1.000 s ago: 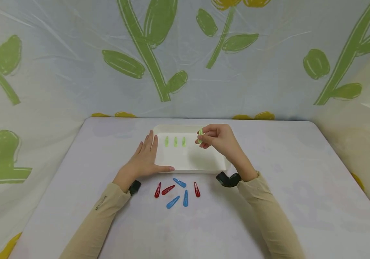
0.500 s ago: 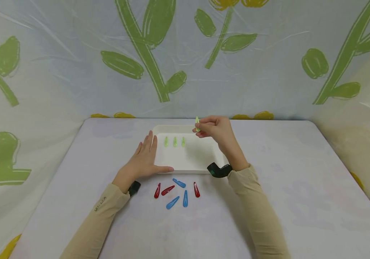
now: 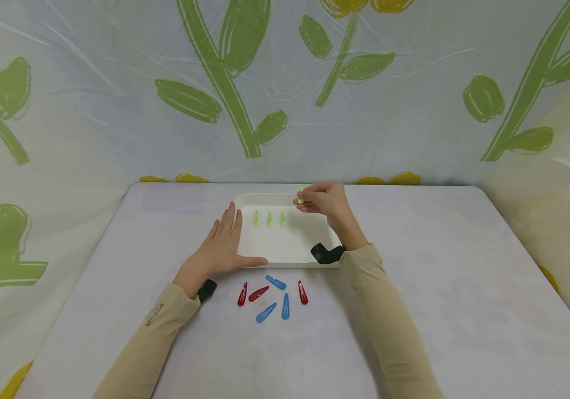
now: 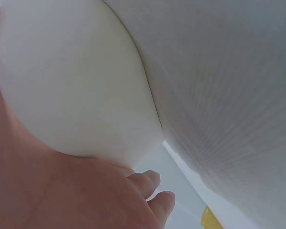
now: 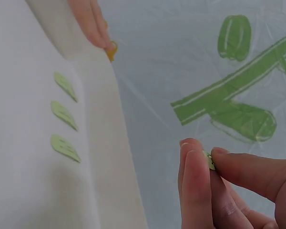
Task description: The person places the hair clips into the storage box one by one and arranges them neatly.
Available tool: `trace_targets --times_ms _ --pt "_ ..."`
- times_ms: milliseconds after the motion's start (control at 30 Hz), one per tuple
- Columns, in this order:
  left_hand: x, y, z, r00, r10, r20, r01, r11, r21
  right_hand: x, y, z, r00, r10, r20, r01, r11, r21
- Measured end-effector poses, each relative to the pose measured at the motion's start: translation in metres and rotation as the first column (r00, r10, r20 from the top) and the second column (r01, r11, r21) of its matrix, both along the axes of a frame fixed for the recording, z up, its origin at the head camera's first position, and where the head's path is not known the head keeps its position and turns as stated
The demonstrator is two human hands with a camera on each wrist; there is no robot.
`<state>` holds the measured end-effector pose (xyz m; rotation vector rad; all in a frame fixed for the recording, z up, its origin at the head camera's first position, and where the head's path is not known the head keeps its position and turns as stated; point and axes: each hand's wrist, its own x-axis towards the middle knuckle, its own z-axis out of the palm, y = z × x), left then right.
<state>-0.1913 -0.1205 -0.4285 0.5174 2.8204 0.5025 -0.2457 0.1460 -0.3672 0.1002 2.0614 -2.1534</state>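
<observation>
Between thumb and fingers my right hand [image 3: 332, 200] pinches a light green hair clip [image 3: 301, 194], held above the far side of a white tray [image 3: 294, 265]. The right wrist view shows just a bit of that clip [image 5: 209, 161] between the fingertips. Three green hair clips [image 3: 270, 219] lie side by side in the tray's far left part, their narrow ends pointing away. My left hand [image 3: 220, 244] rests against the tray's left side, fingers straight along it and thumb on the near edge. In the left wrist view the palm [image 4: 76, 191] touches the tray wall [image 4: 86, 86].
On the table in front of the tray lie three red hair clips [image 3: 242, 294] and three blue hair clips [image 3: 286, 306], scattered at various angles. A patterned curtain [image 3: 364, 133] hangs behind the table's far edge.
My right hand, pinching the green clip, has moved left and toward the tray's far side, dipping slightly in the last half second. My left hand stays in place.
</observation>
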Motion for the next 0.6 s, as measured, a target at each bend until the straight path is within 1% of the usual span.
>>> trace_targets --times_ms 167,300,500,600 --pt "0.000 0.000 0.001 1.000 -0.005 0.004 0.005 1.000 -0.002 -0.006 -0.001 -0.013 0.997 0.011 0.082 -0.014 0.999 0.037" --pt "0.001 0.000 0.001 1.000 -0.010 -0.009 0.010 1.000 0.005 -0.010 -0.003 -0.021 0.993 0.006 0.119 -0.015 0.997 0.081" --pt "0.001 0.000 0.001 1.000 -0.013 -0.013 0.013 1.000 0.006 -0.011 -0.004 -0.027 0.987 0.005 0.161 -0.024 0.993 0.114" --pt "0.001 0.000 0.001 1.000 -0.012 -0.010 0.012 1.000 0.007 -0.012 -0.003 -0.029 0.983 0.017 0.185 -0.037 0.994 0.106"
